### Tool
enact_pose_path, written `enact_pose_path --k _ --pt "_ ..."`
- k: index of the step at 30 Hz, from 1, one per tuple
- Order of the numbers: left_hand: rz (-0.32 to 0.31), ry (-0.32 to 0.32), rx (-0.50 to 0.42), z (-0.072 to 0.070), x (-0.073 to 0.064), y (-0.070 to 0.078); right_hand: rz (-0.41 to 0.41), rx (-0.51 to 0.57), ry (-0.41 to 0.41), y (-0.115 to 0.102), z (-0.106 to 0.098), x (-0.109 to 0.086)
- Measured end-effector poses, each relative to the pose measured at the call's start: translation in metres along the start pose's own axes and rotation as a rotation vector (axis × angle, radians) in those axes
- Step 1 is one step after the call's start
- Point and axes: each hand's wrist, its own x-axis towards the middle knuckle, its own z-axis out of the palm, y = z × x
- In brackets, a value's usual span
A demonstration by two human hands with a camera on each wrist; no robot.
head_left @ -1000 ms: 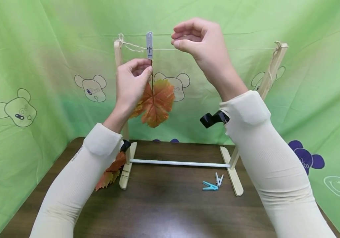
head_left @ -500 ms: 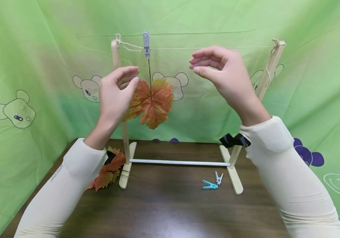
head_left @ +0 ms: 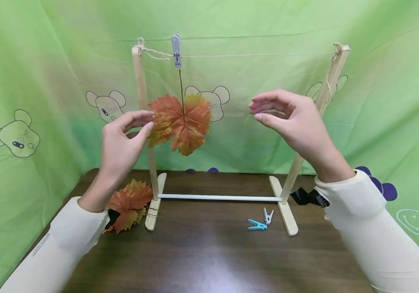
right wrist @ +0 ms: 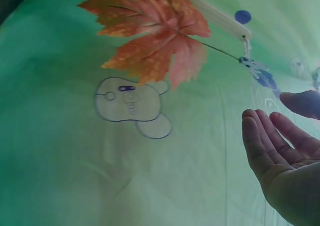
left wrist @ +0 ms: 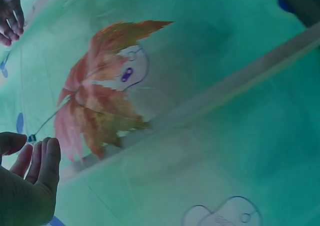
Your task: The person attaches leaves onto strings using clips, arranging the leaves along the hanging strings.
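An orange artificial maple leaf (head_left: 181, 124) hangs by its thin stem from a grey clothespin (head_left: 176, 51), which is clipped on the string (head_left: 249, 55) near the left post. My left hand (head_left: 121, 142) is beside the leaf's left edge, fingers loosely bent with a gap to the thumb, holding nothing; whether the fingertips brush the leaf I cannot tell. Out to the right, my right hand (head_left: 293, 122) hovers in the air with relaxed fingers and nothing in them. In the right wrist view the hanging leaf (right wrist: 155, 33) is well apart from that hand.
The string runs between two wooden posts (head_left: 332, 81) joined low down by a white rod (head_left: 220, 197). More leaves (head_left: 130, 205) lie on the brown table (head_left: 202, 260) by the left foot. A blue clothespin (head_left: 257, 225) and a pale clothespin (head_left: 268, 216) lie near the right foot.
My left hand has let go of the leaf's stem and moved down and left. My right hand has come down and to the right, away from the string. The leaf stays hanging.
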Motion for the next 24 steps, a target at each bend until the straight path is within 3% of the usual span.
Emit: enact_pose_path --k 7,16,24 --pt "-0.056 -0.091 0.119 -0.013 -0.020 -0.022 0.027 -0.047 -0.017 0.020 -0.005 -0.026" --pt "-0.099 -0.261 0.190 -0.027 -0.051 -0.052 0.121 -0.073 -0.014 0.055 -0.007 -0.058" --pt "-0.127 -0.382 0.258 -0.035 -0.065 -0.073 0.179 -0.072 -0.065 0.078 -0.007 -0.085"
